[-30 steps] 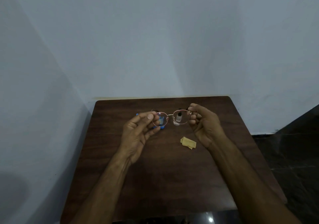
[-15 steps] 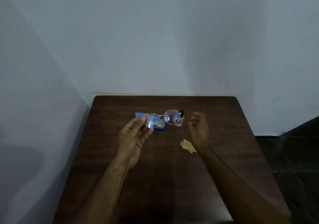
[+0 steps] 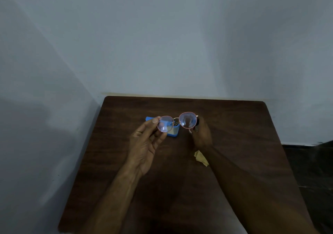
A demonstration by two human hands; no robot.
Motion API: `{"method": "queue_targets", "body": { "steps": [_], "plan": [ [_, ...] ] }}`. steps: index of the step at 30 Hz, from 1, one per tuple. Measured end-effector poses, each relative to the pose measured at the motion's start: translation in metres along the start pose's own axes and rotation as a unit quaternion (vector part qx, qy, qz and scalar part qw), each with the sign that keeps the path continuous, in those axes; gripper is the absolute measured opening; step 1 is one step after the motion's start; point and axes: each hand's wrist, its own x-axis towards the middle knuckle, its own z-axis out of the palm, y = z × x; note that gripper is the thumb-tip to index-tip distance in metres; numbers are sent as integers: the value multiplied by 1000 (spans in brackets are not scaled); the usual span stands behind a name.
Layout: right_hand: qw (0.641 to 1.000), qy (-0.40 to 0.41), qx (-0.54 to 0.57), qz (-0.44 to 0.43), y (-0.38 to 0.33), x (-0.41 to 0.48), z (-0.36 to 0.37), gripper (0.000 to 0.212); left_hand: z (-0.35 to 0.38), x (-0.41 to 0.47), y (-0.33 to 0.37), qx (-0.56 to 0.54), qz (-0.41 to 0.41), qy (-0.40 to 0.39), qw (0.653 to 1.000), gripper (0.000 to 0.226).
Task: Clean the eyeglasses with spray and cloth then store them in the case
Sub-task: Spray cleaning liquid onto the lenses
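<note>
The eyeglasses are held above the table, the left hand pinching one lens rim. Just behind the other lens, the right hand curls round the spray bottle. The blue case lies beneath the eyeglasses and the cloth nearer the person.

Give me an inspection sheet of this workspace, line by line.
Surface: dark wooden table in a wall corner.
Job's things: eyeglasses held up; blue case on the table behind them; yellow cloth beside the right forearm; spray bottle mostly hidden.
Clutter: nothing seen.
Grippers: left hand pinches the eyeglasses' rim; right hand at the spray bottle, grip unclear.
Cables: nothing seen.
Surroundings: pale walls; dark floor at right.
</note>
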Motion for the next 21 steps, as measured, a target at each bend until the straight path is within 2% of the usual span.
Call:
{"method": "queue_targets", "body": {
  "steps": [6, 15, 19, 21],
  "plan": [
    [997, 32, 62, -11, 0, -2, -6, 16, 3, 3, 8, -25, 3, 6, 1000, 21],
    [968, 139, 186, -98, -38, -52, -42, 27, -6, 5, 27, -67, 38, 19, 997, 31],
    [950, 174, 198, -165, -78, -85, -57, 23, -12, 3, 32, -76, 56, 34, 995, 24],
    [942, 191, 199, -192, -97, -101, -61, 28, -14, 0, 33, -68, 59, 37, 995, 19]
  ]
}}
